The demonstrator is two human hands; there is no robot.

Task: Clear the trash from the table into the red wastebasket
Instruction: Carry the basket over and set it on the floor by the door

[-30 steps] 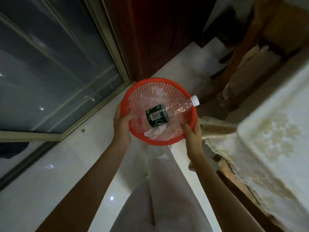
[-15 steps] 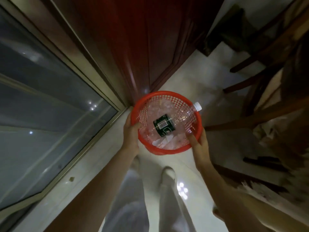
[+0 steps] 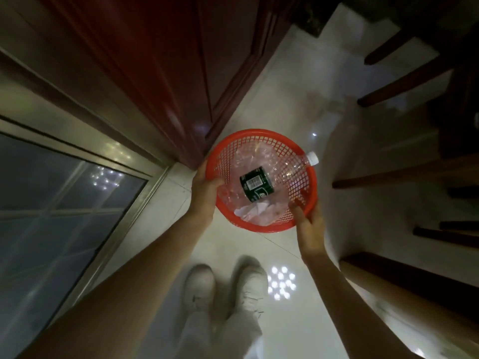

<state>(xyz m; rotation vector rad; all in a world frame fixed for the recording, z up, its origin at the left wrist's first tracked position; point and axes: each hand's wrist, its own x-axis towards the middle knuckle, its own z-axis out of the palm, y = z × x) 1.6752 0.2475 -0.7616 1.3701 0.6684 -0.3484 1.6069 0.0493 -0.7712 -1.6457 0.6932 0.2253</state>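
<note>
From the head view, the only one we have, we look straight down at the red wastebasket (image 3: 261, 180), just right of the frame's middle. We hold it by the rim with both hands. Our left hand (image 3: 206, 193) is wrapped over the left edge, thumb hooked inside the mesh. Our right hand (image 3: 309, 224) pinches the lower-right edge, fingers curled over the rim.

Inside lies a crumpled clear plastic bottle (image 3: 255, 186) with a dark green label. Its white cap pokes over the rim at the upper right. A scrap of white paper (image 3: 250, 210) sits at the lower edge of the basket.

A second ago the table and its cloth filled the right of the frame. Now they are out of sight. In their place we see the pale tiled floor (image 3: 285, 104), a dark red door (image 3: 160, 60) at upper centre and chair legs at the right. Our shoes (image 3: 225, 283) show below.

We judge the collecting done and the basket on its way to being set down.
</note>
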